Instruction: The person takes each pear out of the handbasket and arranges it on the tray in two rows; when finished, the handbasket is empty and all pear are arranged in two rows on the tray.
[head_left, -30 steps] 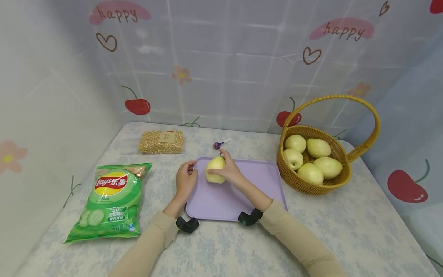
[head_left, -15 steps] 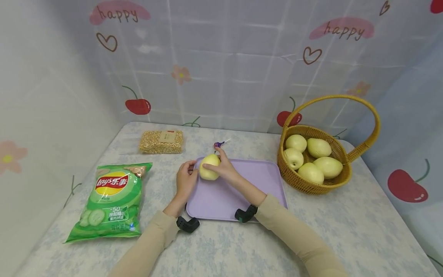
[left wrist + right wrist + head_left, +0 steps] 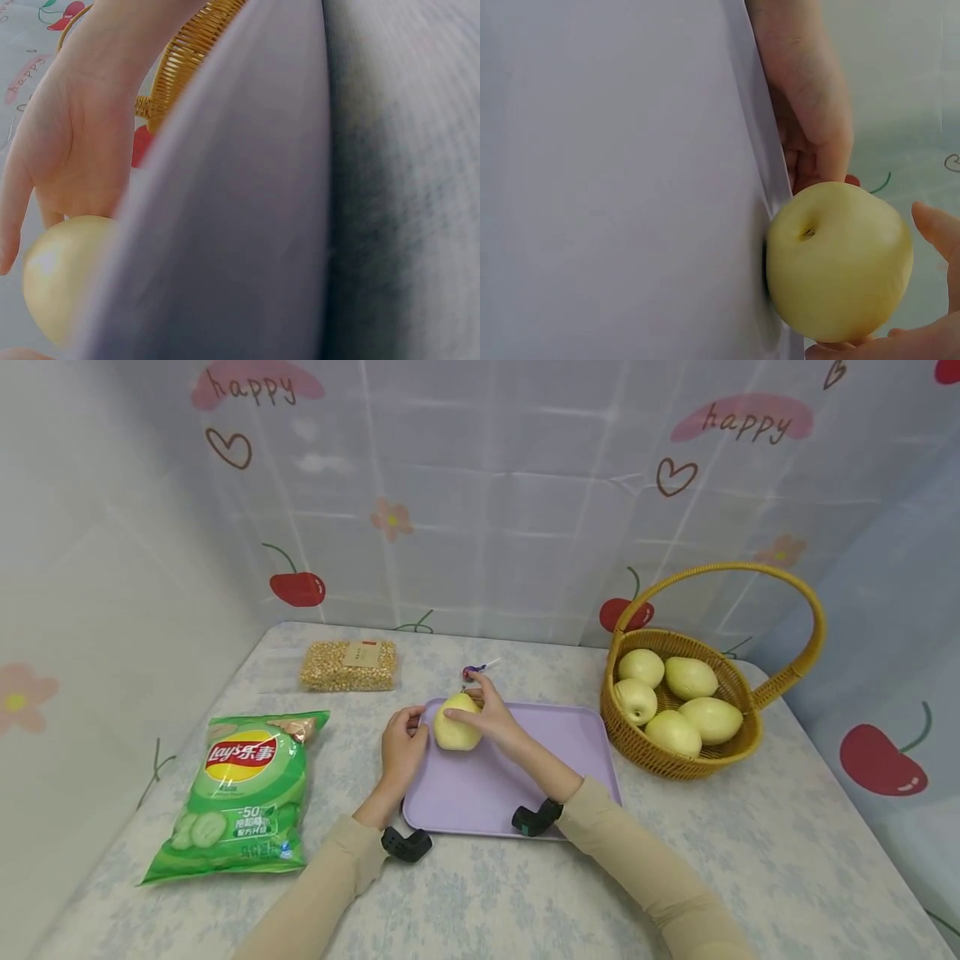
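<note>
In the head view: a pear [image 3: 459, 727] lying in the purple tray [image 3: 487, 802] near its far left corner, stem pointing away. Shifted over the past second toward the tray's left rim. Around it, the right hand [image 3: 495, 718], loosely spread; beside the tray's left rim, the left hand [image 3: 403, 752], fingers slack and slightly curled. Just beyond the tray's far rim, a lollipop [image 3: 468, 673]; past its right rim, a basket [image 3: 641, 753] of more pears; left of it, a crisps bag [image 3: 236, 802].

In the left wrist view: mostly tray wall, close and blurred, so no telling whether pressing on the rim with the left hand.

In the right wrist view: pear just inside the tray's rim, thumb clear of the skin, other fingers alongside. From that wide shape, probably positioned already and nearly released.
</note>
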Motion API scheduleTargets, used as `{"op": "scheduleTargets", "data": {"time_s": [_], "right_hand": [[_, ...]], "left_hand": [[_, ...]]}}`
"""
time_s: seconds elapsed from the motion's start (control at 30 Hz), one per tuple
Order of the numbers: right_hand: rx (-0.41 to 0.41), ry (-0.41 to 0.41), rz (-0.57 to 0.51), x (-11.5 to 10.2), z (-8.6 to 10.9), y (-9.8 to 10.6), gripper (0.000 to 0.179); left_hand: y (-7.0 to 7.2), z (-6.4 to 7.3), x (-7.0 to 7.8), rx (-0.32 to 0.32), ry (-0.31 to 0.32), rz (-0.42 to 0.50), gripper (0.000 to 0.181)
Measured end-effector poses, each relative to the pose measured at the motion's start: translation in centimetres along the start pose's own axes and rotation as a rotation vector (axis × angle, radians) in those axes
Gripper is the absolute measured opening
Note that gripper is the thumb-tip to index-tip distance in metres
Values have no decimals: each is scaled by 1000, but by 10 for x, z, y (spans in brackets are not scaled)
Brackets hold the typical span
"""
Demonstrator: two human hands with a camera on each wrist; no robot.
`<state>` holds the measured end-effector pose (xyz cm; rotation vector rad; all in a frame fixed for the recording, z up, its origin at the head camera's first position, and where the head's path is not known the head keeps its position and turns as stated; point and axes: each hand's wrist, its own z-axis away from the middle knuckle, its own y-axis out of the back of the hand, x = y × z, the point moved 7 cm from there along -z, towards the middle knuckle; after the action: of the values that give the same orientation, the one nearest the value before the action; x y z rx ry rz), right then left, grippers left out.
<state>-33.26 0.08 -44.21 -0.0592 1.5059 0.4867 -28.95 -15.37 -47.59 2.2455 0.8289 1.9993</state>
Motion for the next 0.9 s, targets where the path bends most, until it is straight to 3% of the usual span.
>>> {"op": "scheduleTargets", "data": {"time_s": [0.17, 0.33, 0.7, 0.9], "right_hand": [[11, 0, 21, -6, 4, 12, 84], [55, 38, 23, -16, 12, 40, 76], [158, 173, 47, -29, 50, 137, 63], [245, 167, 102, -24, 71, 190, 62]], "left_hand": [[-1, 0, 2, 1, -3, 1, 33], [0, 0, 1, -3, 5, 3, 32], [-1, 3, 1, -11, 23, 20, 33], [-2, 2, 0, -16, 17, 17, 33]]}}
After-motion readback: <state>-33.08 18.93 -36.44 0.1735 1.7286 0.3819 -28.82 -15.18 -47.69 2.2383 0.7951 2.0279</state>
